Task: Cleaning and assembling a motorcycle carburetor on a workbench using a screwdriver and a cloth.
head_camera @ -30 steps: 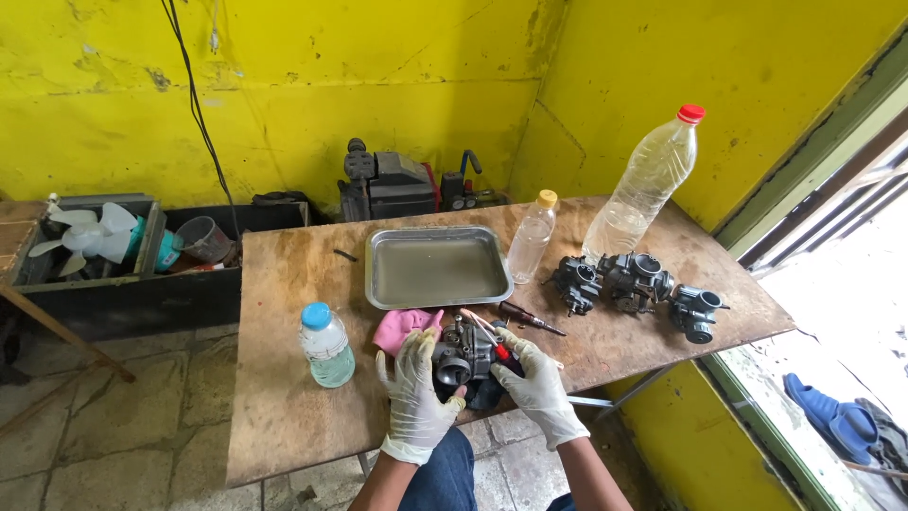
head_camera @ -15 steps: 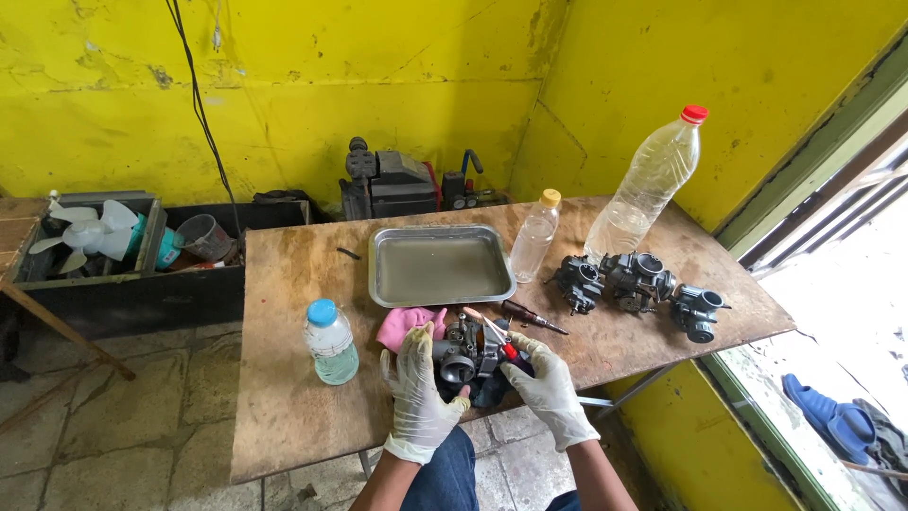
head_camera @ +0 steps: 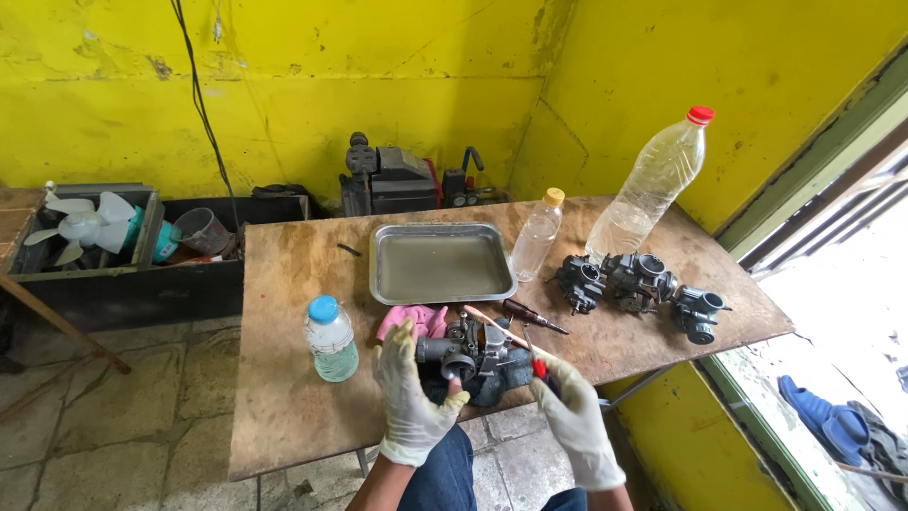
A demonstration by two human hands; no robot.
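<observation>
I see both hands in white gloves at the near edge of the bench. The left hand (head_camera: 409, 402) is wrapped around a dark metal carburetor (head_camera: 465, 352), holding it just above the bench edge. The right hand (head_camera: 572, 416) is closed on a tool with a red handle (head_camera: 537, 364), its tip laid against the carburetor's right side; I cannot tell what kind of tool it is. Under the carburetor lies a dark cloth (head_camera: 501, 378), and just behind the left hand a pink cloth (head_camera: 416, 320).

Beside these I count two loose tools: a thin stick (head_camera: 492, 326) and a short dark screwdriver (head_camera: 532, 315). Farther back sits one shallow metal tray (head_camera: 440, 263), holding a murky liquid. I count three plastic bottles: one small with a blue cap (head_camera: 330, 338) to the left, one small with a yellow cap (head_camera: 536, 235) beside the tray, and one tall with a red cap (head_camera: 653, 182) leaning at the right rear. Three more carburetors (head_camera: 638, 284) sit in a row on the right.

The bench (head_camera: 284, 397) is a bare, stained plywood sheet. Behind it stands a dark machine (head_camera: 392, 180) against a chipped yellow wall (head_camera: 284, 85). To the left, a dark box holds a white fan (head_camera: 80, 225). The floor (head_camera: 113, 416) is worn stone.
</observation>
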